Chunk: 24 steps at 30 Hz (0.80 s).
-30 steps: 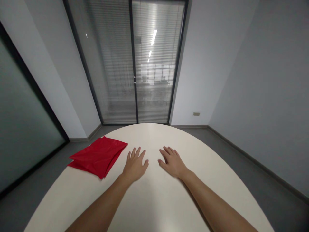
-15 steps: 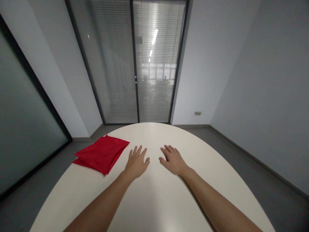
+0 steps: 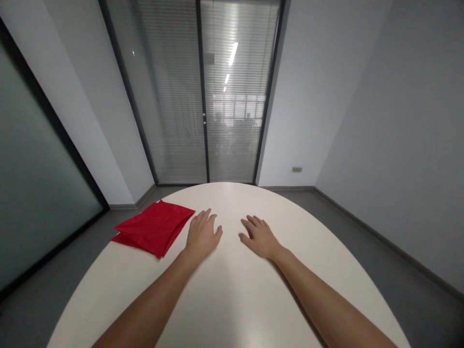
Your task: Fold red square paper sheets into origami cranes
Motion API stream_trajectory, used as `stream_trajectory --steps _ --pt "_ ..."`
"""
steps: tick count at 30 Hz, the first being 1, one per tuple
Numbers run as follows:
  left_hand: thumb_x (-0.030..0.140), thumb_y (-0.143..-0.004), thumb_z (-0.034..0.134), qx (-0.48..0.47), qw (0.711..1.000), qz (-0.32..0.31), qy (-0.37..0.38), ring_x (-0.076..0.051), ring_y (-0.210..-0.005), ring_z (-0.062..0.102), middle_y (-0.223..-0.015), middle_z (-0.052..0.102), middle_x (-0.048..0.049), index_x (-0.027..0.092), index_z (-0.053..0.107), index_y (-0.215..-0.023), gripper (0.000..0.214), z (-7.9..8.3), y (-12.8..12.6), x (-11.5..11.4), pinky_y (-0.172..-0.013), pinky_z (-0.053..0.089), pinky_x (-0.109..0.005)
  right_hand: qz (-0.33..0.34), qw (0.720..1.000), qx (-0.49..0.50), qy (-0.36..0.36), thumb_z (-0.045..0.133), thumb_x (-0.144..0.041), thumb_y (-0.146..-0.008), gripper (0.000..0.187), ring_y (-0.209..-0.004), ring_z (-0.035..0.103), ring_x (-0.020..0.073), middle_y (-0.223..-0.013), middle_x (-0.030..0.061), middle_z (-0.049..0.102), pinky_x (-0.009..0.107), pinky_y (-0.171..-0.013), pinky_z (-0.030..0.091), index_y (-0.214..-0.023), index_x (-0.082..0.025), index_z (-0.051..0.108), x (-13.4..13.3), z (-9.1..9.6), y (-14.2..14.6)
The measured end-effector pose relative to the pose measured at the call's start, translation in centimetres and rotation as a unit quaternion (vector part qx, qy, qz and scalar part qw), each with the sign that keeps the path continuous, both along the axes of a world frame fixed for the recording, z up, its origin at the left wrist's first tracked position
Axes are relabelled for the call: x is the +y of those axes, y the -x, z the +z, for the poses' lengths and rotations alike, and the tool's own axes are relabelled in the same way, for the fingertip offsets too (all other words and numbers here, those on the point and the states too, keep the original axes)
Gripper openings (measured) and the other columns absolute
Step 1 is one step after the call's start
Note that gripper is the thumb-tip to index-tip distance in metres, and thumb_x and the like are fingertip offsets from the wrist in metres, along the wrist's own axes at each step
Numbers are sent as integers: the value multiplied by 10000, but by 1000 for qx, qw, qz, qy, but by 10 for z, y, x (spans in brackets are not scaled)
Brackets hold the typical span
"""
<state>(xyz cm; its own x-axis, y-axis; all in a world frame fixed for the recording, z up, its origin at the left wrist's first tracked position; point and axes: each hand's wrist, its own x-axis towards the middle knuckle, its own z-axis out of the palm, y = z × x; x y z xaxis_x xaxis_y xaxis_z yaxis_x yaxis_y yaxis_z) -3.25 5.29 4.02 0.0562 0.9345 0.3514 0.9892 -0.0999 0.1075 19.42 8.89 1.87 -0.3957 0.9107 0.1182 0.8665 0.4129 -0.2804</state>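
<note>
Red folded sheets, thin and slightly creased, overlap on the left part of the white round table. Whether they are bags, cloth or paper I cannot tell. Just right of their edge is my left hand, palm down, fingers loosely bent and thumb apart, holding nothing. My right hand rests palm down on the tabletop, fingers forward and thumb out to the left, also with nothing in it. A bare strip of table separates the two hands.
The table's curved edge runs all round ahead of me. Beyond it stands a glass double door with blinds. A grey wall rises on the right, and a frosted glass panel is at the left.
My left hand has lifted slightly and shifted forward and a little left, its fingers now more bent. My right hand and the red sheets stay in place.
</note>
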Motion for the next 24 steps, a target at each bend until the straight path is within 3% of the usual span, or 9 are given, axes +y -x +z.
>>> stream_trajectory --steps 4,7,12,17,20,24 --pt "393 -925 468 32 995 93 3 -341 -1302 492 -1476 508 -162 139 665 -1218 435 18 15 -1 -1070 394 -476 4 1000 -2 1 461 -537 -955 643 -1486 251 365 -1599 146 343 535 -1185 182 -1497 -193 440 1 -2 -1" --pt "435 -903 486 54 987 147 30 -383 -1301 471 -1482 484 -196 123 634 -1266 501 17 25 -1 -1052 385 -549 6 1000 0 0 462 -537 -954 641 -1484 253 369 -1598 147 345 534 -1184 185 -1495 -194 444 1 -2 -2" --pt "413 -914 444 57 980 175 76 -396 -1292 469 -1431 517 -233 51 535 -1369 588 10 33 3 -1038 389 -608 9 1000 3 -9 453 -539 -958 638 -1478 268 364 -1589 151 359 527 -1180 194 -1490 -188 450 1 -4 -4" --pt "346 -923 400 57 978 195 38 -388 -1317 437 -1452 489 -245 8 475 -1409 597 28 32 0 -1053 376 -609 9 1000 5 -6 463 -539 -956 634 -1474 274 360 -1587 149 363 528 -1175 198 -1490 -197 449 0 -2 -4" --pt "330 -932 388 62 980 186 -30 -386 -1377 371 -1517 430 -225 3 408 -1461 622 46 22 -7 -1098 342 -580 9 1000 5 -4 474 -527 -954 625 -1469 283 360 -1583 153 368 528 -1174 197 -1483 -194 458 -1 0 -3" --pt "353 -950 402 37 994 91 -47 -360 -1418 341 -1579 375 -163 55 384 -1493 619 58 -9 -22 -1161 291 -517 8 1000 9 -14 500 -516 -942 623 -1458 303 364 -1568 163 392 531 -1169 208 -1468 -182 478 -1 -1 -2"
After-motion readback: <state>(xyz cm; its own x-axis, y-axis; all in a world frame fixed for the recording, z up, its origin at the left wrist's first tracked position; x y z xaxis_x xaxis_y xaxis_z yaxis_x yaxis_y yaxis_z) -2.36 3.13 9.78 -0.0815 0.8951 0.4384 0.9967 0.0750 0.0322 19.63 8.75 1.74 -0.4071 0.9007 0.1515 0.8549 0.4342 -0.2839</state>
